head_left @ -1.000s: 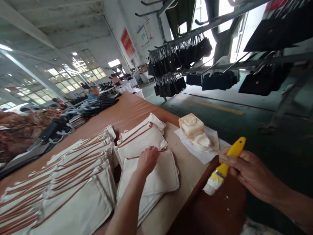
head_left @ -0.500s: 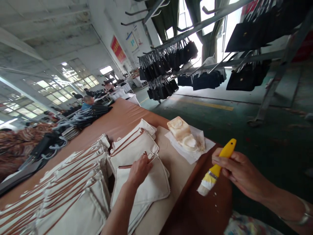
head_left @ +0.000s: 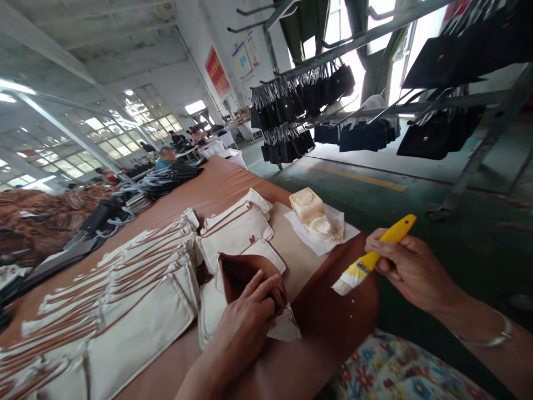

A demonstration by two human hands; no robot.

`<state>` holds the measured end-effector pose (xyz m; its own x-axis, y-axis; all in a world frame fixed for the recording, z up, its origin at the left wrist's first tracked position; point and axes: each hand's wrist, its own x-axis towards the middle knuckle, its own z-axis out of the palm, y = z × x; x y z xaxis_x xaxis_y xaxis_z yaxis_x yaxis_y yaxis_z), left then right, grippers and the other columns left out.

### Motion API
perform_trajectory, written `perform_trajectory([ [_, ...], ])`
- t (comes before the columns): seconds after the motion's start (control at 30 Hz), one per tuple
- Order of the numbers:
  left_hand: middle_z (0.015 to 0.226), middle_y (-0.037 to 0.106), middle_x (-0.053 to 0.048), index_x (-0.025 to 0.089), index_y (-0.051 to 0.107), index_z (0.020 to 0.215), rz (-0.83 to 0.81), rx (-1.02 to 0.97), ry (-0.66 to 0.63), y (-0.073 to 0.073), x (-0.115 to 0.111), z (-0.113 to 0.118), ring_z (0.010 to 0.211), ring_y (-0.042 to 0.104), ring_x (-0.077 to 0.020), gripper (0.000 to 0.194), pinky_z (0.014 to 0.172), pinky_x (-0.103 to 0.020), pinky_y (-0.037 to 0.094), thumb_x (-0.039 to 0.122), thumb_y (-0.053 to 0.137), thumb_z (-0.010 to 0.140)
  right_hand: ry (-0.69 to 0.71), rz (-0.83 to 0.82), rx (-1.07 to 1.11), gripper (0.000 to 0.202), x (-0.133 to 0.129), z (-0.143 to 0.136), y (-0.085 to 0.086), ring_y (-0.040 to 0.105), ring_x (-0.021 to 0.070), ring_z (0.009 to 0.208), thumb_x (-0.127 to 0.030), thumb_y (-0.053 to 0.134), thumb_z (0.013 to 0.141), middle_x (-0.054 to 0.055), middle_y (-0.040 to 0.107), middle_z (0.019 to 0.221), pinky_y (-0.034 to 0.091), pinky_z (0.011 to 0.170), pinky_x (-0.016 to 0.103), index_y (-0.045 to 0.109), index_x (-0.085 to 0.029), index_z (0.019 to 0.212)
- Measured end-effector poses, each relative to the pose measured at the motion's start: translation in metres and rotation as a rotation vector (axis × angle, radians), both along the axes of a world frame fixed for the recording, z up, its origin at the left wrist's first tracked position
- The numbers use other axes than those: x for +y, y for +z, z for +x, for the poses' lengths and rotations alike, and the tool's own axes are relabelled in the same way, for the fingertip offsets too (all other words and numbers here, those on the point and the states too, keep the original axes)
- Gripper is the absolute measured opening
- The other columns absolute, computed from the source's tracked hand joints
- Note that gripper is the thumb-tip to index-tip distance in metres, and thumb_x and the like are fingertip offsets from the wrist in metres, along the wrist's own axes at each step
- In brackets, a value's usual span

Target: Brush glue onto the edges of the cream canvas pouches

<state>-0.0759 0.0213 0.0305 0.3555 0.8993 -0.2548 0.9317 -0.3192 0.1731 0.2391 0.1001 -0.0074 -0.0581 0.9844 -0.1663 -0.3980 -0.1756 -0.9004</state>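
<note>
My left hand (head_left: 254,308) is on a cream piece with a brown inside (head_left: 239,273), whose near edge is lifted so that it gapes open. The fingers curl over its brown edge, gripping it. Beneath and behind lie more cream pieces (head_left: 233,230) with brown edges. My right hand (head_left: 402,266) holds a yellow brush (head_left: 381,244) over the table's right edge, its bristles coated with white paste and pointing down to the left. Behind the brush, a cream-coloured container (head_left: 307,204) with white paste sits on a white sheet (head_left: 343,234).
Rows of overlapping cream pieces (head_left: 141,316) cover the left of the brown table (head_left: 229,178). Dark bags with pale handles (head_left: 166,178) and a brown heap (head_left: 62,216) lie farther left. Racks of black bags (head_left: 287,105) stand beyond the table. A person (head_left: 165,157) is in the background.
My left hand has moved nearer and opened up a piece, showing its brown inside. My right hand and the brush have risen slightly to the right. The view has shifted a little.
</note>
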Motion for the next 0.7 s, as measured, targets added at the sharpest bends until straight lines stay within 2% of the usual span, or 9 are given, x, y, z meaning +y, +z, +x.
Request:
perform_trajectory([
  [0.07,0.155,0.037,0.008,0.025,0.065,0.088,-0.071,0.021,-0.219,0.002,0.011,0.012,0.147,0.021,-0.0257,0.02,0.11,-0.039,0.038,0.009,0.056,0.079,-0.006,0.014,0.013,0.023,-0.006,-0.001,0.005,0.036,0.0069,0.047,-0.034,0.077,0.074,-0.003,0.045,0.055,0.022,0.04,0.016,0.063,-0.015,0.079],
  [0.13,0.149,0.046,0.002,0.023,0.066,0.091,-0.082,0.041,-0.398,0.0,0.024,0.025,0.146,0.024,-0.026,0.026,0.107,-0.037,0.039,0.006,0.055,0.076,-0.017,0.028,0.019,0.022,-0.012,0.001,0.01,0.034,0.0061,0.045,-0.033,0.076,0.075,-0.003,0.045,0.055,0.02,0.039,0.016,0.063,-0.015,0.077],
  [0.23,0.122,0.066,-0.007,0.022,0.068,0.089,-0.132,0.071,-0.533,-0.015,0.049,0.042,0.136,0.04,-0.0291,0.024,0.1,-0.039,0.041,0.01,0.061,0.07,-0.043,0.062,0.036,0.018,-0.016,0.01,0.015,0.033,0.0056,0.044,-0.029,0.072,0.079,-0.003,0.043,0.054,0.019,0.038,0.017,0.062,-0.015,0.075],
  [0.33,0.095,0.072,-0.008,0.023,0.069,0.087,-0.178,0.094,-0.499,-0.037,0.08,0.049,0.112,0.059,-0.0289,0.019,0.103,-0.043,0.036,0.014,0.064,0.071,-0.095,0.076,0.069,0.014,-0.014,0.023,0.016,0.033,0.0056,0.043,-0.026,0.069,0.082,-0.003,0.043,0.052,0.019,0.037,0.017,0.063,-0.014,0.077],
  [0.4,0.091,0.072,-0.007,0.024,0.069,0.087,-0.189,0.098,-0.444,-0.049,0.099,0.048,0.101,0.064,-0.0277,0.015,0.1,-0.043,0.037,0.018,0.064,0.073,-0.122,0.071,0.077,0.013,-0.012,0.031,0.015,0.033,0.0055,0.043,-0.026,0.069,0.082,-0.003,0.043,0.051,0.02,0.038,0.016,0.064,-0.014,0.078],
  [0.47,0.092,0.073,-0.005,0.025,0.068,0.088,-0.204,0.1,-0.376,-0.059,0.113,0.044,0.095,0.066,-0.0267,0.015,0.09,-0.039,0.044,0.022,0.064,0.074,-0.135,0.068,0.071,0.014,-0.008,0.036,0.013,0.033,0.0053,0.043,-0.026,0.069,0.081,-0.003,0.043,0.051,0.02,0.038,0.016,0.063,-0.014,0.077],
  [0.53,0.095,0.073,-0.005,0.026,0.067,0.096,-0.227,0.094,-0.302,-0.065,0.119,0.041,0.091,0.067,-0.0266,0.024,0.08,-0.035,0.047,0.025,0.066,0.072,-0.141,0.071,0.067,0.015,-0.003,0.038,0.009,0.033,0.0052,0.043,-0.026,0.07,0.08,-0.003,0.045,0.053,0.019,0.038,0.016,0.062,-0.014,0.075],
  [0.6,0.099,0.074,-0.006,0.026,0.066,0.105,-0.246,0.074,-0.243,-0.067,0.121,0.04,0.092,0.067,-0.0278,0.036,0.079,-0.035,0.047,0.025,0.066,0.069,-0.14,0.073,0.068,0.016,0.002,0.036,0.001,0.033,0.0052,0.043,-0.027,0.071,0.08,-0.003,0.045,0.053,0.019,0.038,0.017,0.061,-0.015,0.075],
  [0.7,0.092,0.074,-0.003,0.026,0.071,0.094,-0.286,0.022,-0.186,-0.063,0.12,0.042,0.093,0.067,-0.0279,0.029,0.088,-0.037,0.044,0.021,0.065,0.066,-0.111,0.064,0.044,0.019,0.01,0.028,-0.015,0.032,0.0058,0.043,-0.031,0.071,0.081,-0.005,0.043,0.051,0.02,0.04,0.018,0.06,-0.016,0.077],
])
